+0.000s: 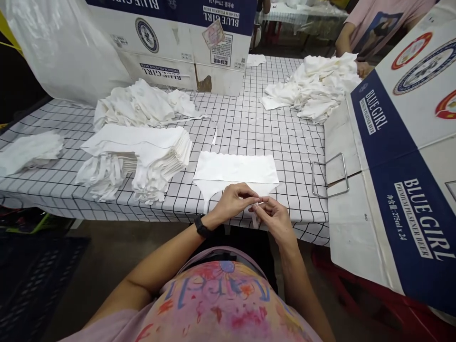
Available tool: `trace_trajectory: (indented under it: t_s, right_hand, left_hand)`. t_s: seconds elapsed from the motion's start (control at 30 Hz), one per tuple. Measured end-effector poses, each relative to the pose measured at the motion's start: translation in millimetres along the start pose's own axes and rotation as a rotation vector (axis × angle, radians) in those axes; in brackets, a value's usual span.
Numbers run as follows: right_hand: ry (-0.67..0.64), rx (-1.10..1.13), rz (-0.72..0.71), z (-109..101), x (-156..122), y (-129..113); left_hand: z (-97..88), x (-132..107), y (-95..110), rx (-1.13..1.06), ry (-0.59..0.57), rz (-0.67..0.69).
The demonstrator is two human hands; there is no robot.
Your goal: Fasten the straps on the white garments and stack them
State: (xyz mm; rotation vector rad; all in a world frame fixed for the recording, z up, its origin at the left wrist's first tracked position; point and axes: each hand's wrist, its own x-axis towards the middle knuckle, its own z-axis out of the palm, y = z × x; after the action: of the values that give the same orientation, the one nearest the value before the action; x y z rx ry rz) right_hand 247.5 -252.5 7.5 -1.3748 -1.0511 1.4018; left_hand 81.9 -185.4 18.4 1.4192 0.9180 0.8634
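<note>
A white garment lies flat near the front edge of the checked table. Its lower part hangs toward me over the edge. My left hand and my right hand meet just below it, fingertips pinched together on a small white bit of the garment's lower edge. A black band circles my left wrist. To the left sits a neat stack of folded white garments.
A loose heap of white garments lies behind the stack, another heap at the far right by another person's hand. Blue Girl cartons stand at the back and right. A wire frame lies by the right carton.
</note>
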Motion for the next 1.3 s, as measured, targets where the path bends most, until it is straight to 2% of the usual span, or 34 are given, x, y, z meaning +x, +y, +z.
trace_trajectory:
  t_s: [0.1, 0.17, 0.3, 0.37, 0.5, 0.6, 0.73, 1.0, 1.13, 1.3]
  right_hand:
    - [0.014, 0.02, -0.016, 3.6, 1.5, 0.6]
    - [0.023, 0.007, 0.004, 3.1, 3.2, 1.1]
    - [0.116, 0.049, 0.094, -3.3, 12.8, 2.6]
    - [0.168, 0.08, 0.113, -6.8, 19.9, 3.3]
    - [0.223, 0.101, 0.114, -9.5, 31.6, 1.9]
    - [0.262, 0.107, 0.081, -8.0, 36.6, -1.5]
    - [0.298, 0.118, 0.084, -6.1, 43.3, -4.2]
    - [0.365, 0.119, 0.163, 11.2, 60.4, -7.6]
    - [0.423, 0.131, 0.151, 20.9, 67.4, -8.5]
    - [0.495, 0.171, 0.165, 23.1, 74.0, -8.9]
  left_hand:
    - [-2.2, -1.2, -1.9, -0.02, -0.033, -0.058]
    - [-6.4, 2.1, -4.7, 0.039, -0.067, -0.049]
    - [-19.6, 22.8, -14.8, 0.458, -0.029, 0.212]
    - [-24.8, 37.5, -20.1, 0.689, -0.05, 0.322]
    - [-25.8, 60.1, -22.3, 0.979, -0.203, 0.35]
    - [-21.9, 66.4, -18.5, 1.109, -0.238, 0.336]
    - [-21.0, 69.0, -20.1, 1.132, -0.221, 0.334]
    - [-25.0, 74.8, -37.5, 0.934, -0.131, 0.349]
    - [-24.6, 73.3, -40.8, 0.929, -0.108, 0.376]
    - [-24.6, 71.6, -44.8, 0.957, -0.096, 0.412]
